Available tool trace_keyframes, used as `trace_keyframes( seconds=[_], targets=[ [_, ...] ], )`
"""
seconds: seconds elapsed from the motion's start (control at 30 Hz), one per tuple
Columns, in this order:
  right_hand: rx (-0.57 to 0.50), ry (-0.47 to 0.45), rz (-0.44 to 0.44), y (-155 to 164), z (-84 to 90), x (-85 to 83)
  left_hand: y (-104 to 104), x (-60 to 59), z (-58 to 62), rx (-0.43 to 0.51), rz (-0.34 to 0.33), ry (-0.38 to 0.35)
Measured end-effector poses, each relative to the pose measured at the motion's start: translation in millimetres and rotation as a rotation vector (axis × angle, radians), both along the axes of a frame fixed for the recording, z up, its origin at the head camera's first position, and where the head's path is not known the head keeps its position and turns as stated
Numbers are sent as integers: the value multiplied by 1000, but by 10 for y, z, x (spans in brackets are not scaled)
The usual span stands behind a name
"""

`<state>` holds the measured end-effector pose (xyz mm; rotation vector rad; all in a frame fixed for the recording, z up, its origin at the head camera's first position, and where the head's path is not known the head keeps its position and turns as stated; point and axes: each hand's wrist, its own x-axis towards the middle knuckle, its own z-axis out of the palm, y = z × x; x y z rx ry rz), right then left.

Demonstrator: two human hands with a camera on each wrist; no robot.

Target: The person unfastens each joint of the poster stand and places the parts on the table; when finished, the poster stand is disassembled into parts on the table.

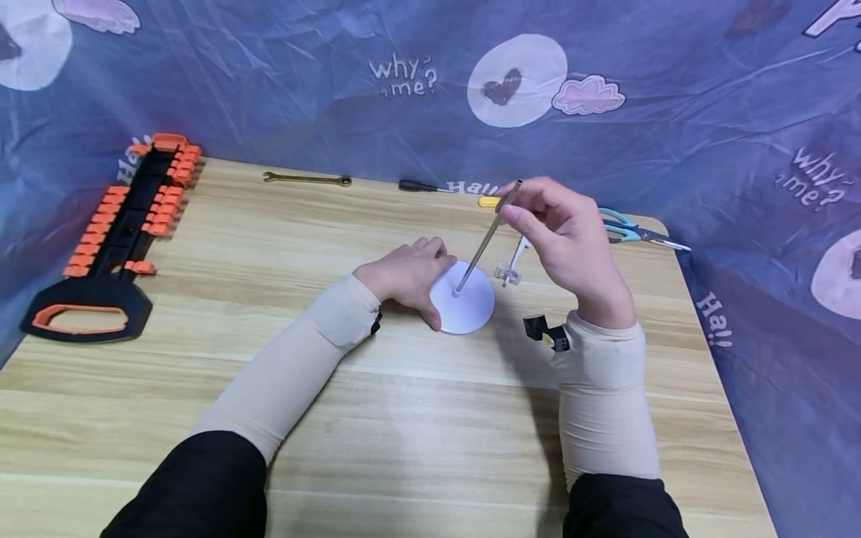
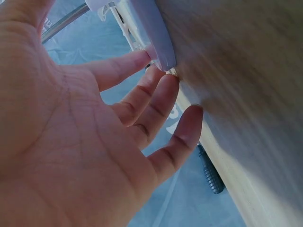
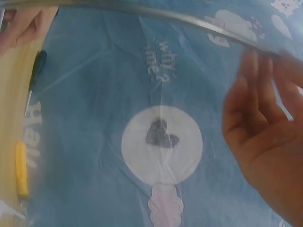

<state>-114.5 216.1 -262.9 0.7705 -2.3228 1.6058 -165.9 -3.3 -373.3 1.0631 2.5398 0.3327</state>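
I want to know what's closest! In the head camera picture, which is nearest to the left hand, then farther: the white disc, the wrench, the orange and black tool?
1. White disc: touching the left hand.
2. Wrench: far edge of the table.
3. Orange and black tool: far left side.

Bench (image 1: 202, 314): light wood grain, evenly lit | Backdrop (image 1: 673, 75): wrinkled blue printed sheet, hearts, clouds, "why me?" lettering, enclosing rear and both sides

The head camera is looking down from above at the whole table (image 1: 202, 359). The left wrist camera is sitting very close to the left palm, looking along the table edge. The right wrist camera is looking sideways at the blue cloth (image 3: 118, 85). All three are seeing the thin metal rod (image 1: 486, 237).
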Motion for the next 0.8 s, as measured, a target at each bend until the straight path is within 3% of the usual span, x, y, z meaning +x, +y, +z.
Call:
trace_keyframes(
  seconds=[0.2, 0.33, 0.57, 0.8],
  targets=[
    [289, 13, -20, 70, 13, -9, 13, 7, -11, -8, 7, -5],
    [399, 67, 14, 88, 14, -30, 15, 8, 1, -6, 12, -14],
    [404, 156, 5, 75, -11, -56, 12, 4, 10, -14, 10, -15],
    [378, 181, -10, 67, -39, -68, 14, 5, 12, -23, 8, -13]
  ],
)
